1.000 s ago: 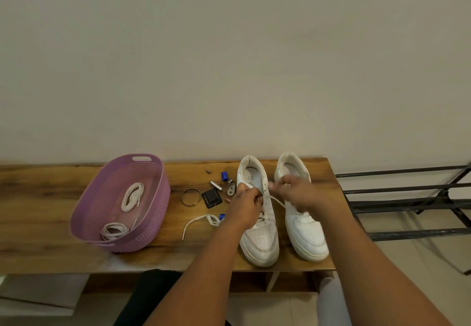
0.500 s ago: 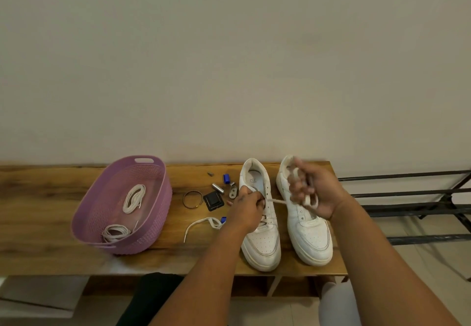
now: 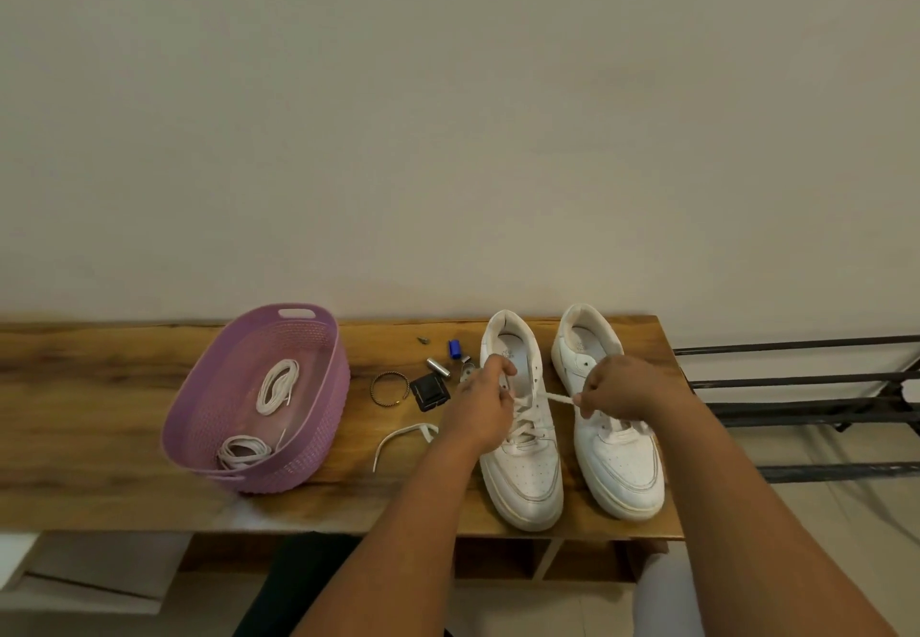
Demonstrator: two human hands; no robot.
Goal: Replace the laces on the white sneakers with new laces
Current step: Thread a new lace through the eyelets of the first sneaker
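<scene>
White leather sneakers sit at the wooden bench's right end, lacing underway. Left hand pinches the left shoe's eyelet edge; right hand grips the flat white lace, pulled taut. Next, I judge, thread the following eyelet.

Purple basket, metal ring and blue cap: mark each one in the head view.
purple basket (image 3: 318,442), head view, on its near right outer wall.
metal ring (image 3: 377,380), head view, on the left arc of the band.
blue cap (image 3: 455,348), head view, on the middle of its body.
</scene>
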